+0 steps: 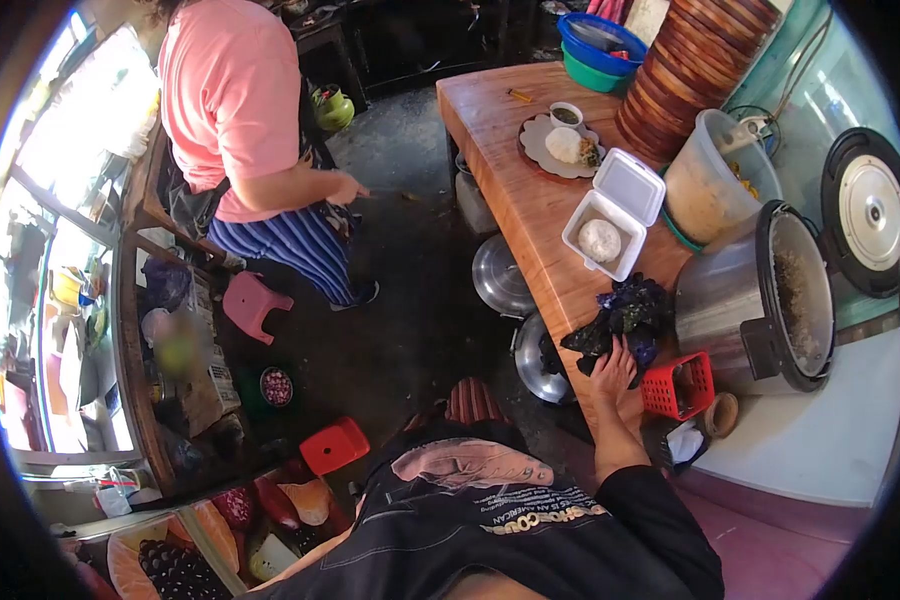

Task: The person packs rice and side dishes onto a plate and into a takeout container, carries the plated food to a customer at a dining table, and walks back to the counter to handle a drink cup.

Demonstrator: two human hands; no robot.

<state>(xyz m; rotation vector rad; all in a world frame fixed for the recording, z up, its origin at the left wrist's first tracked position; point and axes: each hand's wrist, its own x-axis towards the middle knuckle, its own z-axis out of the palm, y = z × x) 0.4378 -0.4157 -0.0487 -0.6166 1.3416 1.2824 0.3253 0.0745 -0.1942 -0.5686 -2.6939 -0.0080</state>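
Observation:
My right hand [613, 372] reaches over the edge of the wooden table, its fingers on a crumpled black plastic bag [625, 318]. The fingertips are partly sunk in the plastic, which they seem to grip. Just behind the bag stands an open white foam box [621, 256] with a round mound of rice [600, 240] in it. Close to my wrist, on the right, is a red perforated basket [677, 387]. Part of my left forearm shows at the bottom edge, but the left hand is out of sight.
A large steel rice cooker [715, 310] stands right of the bag, beside a clear tub [705, 170]. Further back are a plate [532, 135] of food and stacked brown woven plates [700, 60]. Pot lids [497, 280] lean below the table. A person [235, 110] stands at left.

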